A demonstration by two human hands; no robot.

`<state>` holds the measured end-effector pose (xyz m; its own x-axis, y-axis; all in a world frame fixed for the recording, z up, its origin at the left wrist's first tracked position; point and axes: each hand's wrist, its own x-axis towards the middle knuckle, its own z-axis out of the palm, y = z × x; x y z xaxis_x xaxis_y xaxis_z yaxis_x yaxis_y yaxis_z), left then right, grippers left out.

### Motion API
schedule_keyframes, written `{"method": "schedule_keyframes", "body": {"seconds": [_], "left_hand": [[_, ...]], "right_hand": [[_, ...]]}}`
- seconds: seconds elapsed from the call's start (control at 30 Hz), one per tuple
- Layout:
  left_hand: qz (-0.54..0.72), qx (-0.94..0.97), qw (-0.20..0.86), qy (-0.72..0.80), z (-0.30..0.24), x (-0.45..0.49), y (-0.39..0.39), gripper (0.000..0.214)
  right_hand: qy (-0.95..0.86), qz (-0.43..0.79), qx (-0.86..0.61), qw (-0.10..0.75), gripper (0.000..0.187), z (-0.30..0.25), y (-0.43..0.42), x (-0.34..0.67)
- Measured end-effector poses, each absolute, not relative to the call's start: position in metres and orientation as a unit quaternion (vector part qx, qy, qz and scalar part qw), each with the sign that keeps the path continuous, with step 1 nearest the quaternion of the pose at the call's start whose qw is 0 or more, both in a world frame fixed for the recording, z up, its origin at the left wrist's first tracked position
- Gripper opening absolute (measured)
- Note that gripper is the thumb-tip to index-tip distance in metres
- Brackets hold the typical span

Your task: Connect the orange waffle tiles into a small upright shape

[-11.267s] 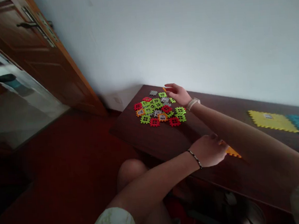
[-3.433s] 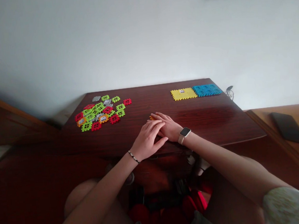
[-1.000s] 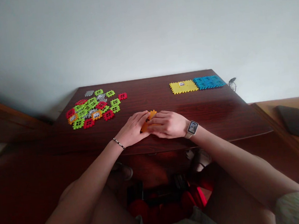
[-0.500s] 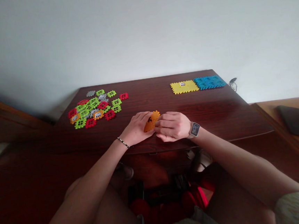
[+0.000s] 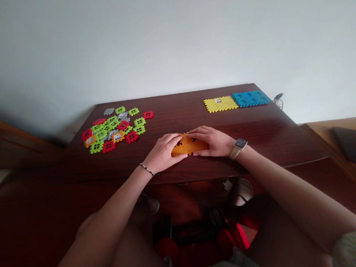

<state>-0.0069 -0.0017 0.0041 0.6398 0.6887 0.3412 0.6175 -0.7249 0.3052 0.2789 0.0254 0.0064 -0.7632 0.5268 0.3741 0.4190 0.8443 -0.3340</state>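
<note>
An orange panel of joined notched tiles (image 5: 188, 146) lies flat on the dark wooden table (image 5: 259, 139), near its front edge. My left hand (image 5: 164, 153) grips the panel's left end, fingers curled over it. My right hand (image 5: 214, 140), with a watch on the wrist, presses down on the panel's right end with fingers bent over the top. Part of the panel is hidden under both hands.
A heap of loose green, red, grey and orange tiles (image 5: 115, 128) lies at the table's back left. A yellow panel (image 5: 220, 103) joined to a blue panel (image 5: 250, 98) lies at the back right. A dark flat device (image 5: 354, 149) rests on a lighter surface to the right.
The orange panel was tilted up between my hands half a second ago; now it lies flat on the table with both hands pressing on it. My right hand has shifted right.
</note>
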Motion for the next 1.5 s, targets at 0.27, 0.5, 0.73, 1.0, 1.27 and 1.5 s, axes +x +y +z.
{"method": "schedule_keyframes", "body": {"seconds": [0.27,0.5,0.73,1.0,1.27,1.5], "left_hand": [[0.212,0.905,0.085,0.358,0.004,-0.01,0.001,0.061],[0.192,0.907,0.069,0.368,0.001,-0.009,0.002,0.051],[0.198,0.903,0.054,0.377,0.001,-0.002,-0.001,0.043],[0.213,0.911,0.022,0.352,-0.001,0.004,-0.004,0.036],[0.216,0.911,0.015,0.35,-0.004,0.006,-0.005,0.036],[0.216,0.908,0.016,0.358,-0.003,0.007,-0.005,0.036]], "right_hand": [[-0.924,0.127,-0.259,0.25,0.058,0.005,0.02,0.277],[-0.922,0.113,-0.275,0.248,0.056,0.004,0.02,0.273],[-0.918,0.093,-0.288,0.255,0.052,0.0,0.022,0.273],[-0.919,0.09,-0.301,0.238,0.049,0.006,0.02,0.271],[-0.919,0.094,-0.302,0.233,0.047,0.006,0.021,0.272],[-0.917,0.097,-0.304,0.24,0.045,0.008,0.02,0.27]]}}
